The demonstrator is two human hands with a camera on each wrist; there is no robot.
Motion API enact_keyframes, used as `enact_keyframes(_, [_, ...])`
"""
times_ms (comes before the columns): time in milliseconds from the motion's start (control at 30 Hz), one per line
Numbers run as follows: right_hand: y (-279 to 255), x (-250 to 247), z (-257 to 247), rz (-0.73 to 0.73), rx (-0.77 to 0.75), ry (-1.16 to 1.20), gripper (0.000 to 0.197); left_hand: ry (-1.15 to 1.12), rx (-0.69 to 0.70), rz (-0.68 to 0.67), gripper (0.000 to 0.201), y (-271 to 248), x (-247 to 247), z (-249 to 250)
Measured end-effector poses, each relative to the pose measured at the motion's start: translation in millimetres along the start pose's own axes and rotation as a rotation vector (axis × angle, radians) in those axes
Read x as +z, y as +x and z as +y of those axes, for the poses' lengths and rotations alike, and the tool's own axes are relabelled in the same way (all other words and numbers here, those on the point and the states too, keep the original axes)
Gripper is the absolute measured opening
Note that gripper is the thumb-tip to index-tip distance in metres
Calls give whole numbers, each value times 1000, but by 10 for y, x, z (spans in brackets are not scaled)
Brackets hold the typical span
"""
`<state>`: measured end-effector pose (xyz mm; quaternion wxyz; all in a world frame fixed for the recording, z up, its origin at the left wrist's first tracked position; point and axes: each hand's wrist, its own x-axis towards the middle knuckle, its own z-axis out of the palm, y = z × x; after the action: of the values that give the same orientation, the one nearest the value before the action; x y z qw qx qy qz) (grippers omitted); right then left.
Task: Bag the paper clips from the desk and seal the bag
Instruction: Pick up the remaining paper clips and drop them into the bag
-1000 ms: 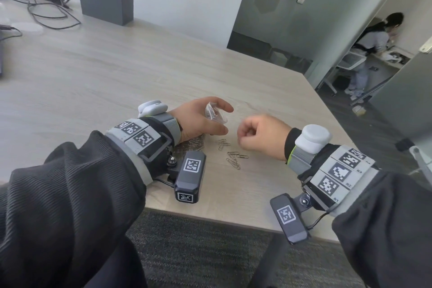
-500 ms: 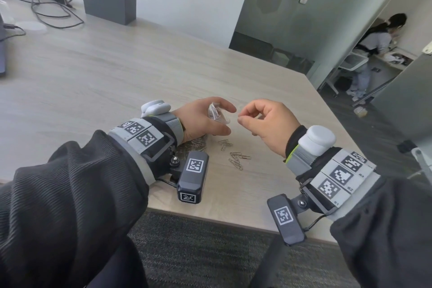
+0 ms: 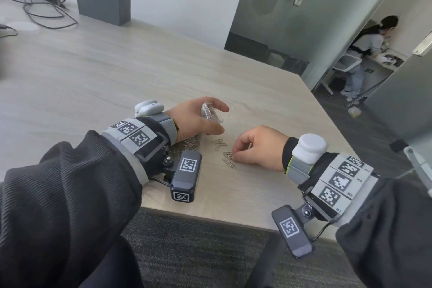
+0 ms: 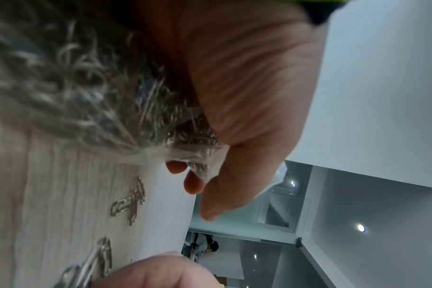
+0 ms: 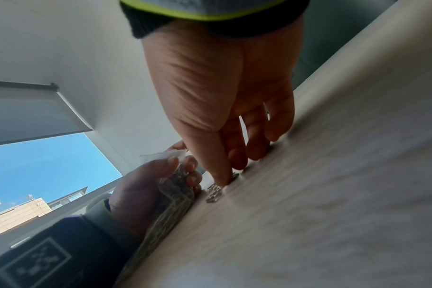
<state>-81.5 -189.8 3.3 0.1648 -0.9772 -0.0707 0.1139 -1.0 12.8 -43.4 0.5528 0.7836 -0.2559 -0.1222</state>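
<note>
My left hand (image 3: 217, 121) grips a clear plastic bag (image 3: 210, 113) by its mouth; the bag's lower part (image 3: 190, 144), full of paper clips, rests on the desk under the palm. Several loose paper clips lie in two small clusters, one (image 3: 219, 144) beside the bag and one (image 3: 228, 159) nearer me. My right hand (image 3: 234, 156) is down on the nearer cluster, fingers curled, thumb and forefinger pinching at the clips. The right wrist view shows the thumb tip (image 5: 219, 180) on the clips (image 5: 213, 193), with the bag (image 5: 175, 187) just left of it.
The wooden desk (image 3: 117, 72) ends close to me at its front edge (image 3: 210, 215) and at a corner to the right. A grey organiser box (image 3: 102, 4) and cables (image 3: 42, 7) sit far back left. Beyond a doorway a person (image 3: 364, 54) sits.
My right hand, raised at the bag's mouth half a second ago, has dropped to the nearer clip cluster on the desk. The left hand and bag have stayed put.
</note>
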Motion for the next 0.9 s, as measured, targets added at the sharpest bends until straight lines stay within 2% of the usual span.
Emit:
enact_keyframes(167, [14, -13, -48, 78, -38, 44, 5, -11, 3, -2, 52, 3, 1, -7])
enact_keyframes(233, [51, -13, -37, 126, -53, 38, 11, -16, 5, -3, 53, 7, 2, -4])
enact_keyframes(300, [98, 2, -40, 93, -79, 0, 32, -38, 9, -11, 53, 6, 0, -2])
enact_keyframes(400, [113, 15, -114, -80, -125, -118, 70, -61, 10, -21, 52, -1, -2, -4])
enact_keyframes(467, [99, 16, -157, -136, -148, -196, 79, -64, 9, -15, 50, 1, -3, -8])
enact_keyframes(533, [92, 11, -167, -128, -158, -178, 72, -58, 8, -7, 48, 3, -6, -8])
enact_keyframes(767, [124, 20, -85, -31, -169, -53, 23, -76, 8, -3, 51, 6, 9, -5])
enact_keyframes(900, [141, 45, -50, -15, -162, -37, 10, -70, 9, -1, 49, -6, 6, -2])
